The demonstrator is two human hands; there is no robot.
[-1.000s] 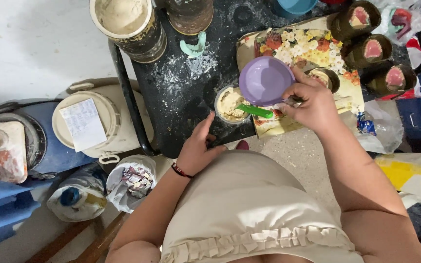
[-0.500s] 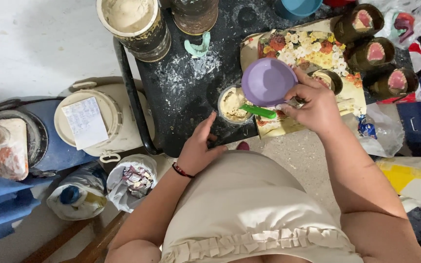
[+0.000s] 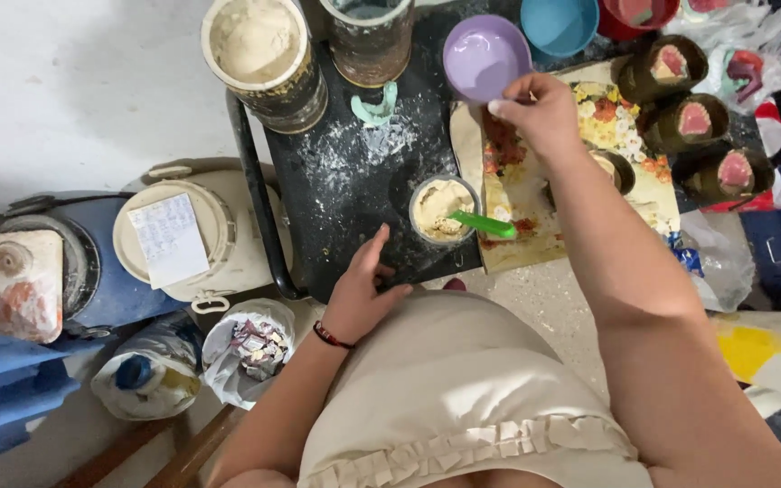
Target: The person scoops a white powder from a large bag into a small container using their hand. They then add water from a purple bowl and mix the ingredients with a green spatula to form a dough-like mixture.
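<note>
Right hand (image 3: 544, 113) pinches the near rim of the purple bowl (image 3: 485, 56), which sits at the far side of the dark, flour-dusted bench (image 3: 345, 190), just left of the blue bowl (image 3: 559, 23). Left hand (image 3: 363, 294) rests flat at the near bench edge, fingers spread, holding nothing. Just right of it stands a small cup of beige paste (image 3: 443, 208) with a green spoon (image 3: 484, 224) in it.

Floury gap betw. cup (image 3: 443, 209) & jars (image 3: 264, 56) seems clear.
</note>
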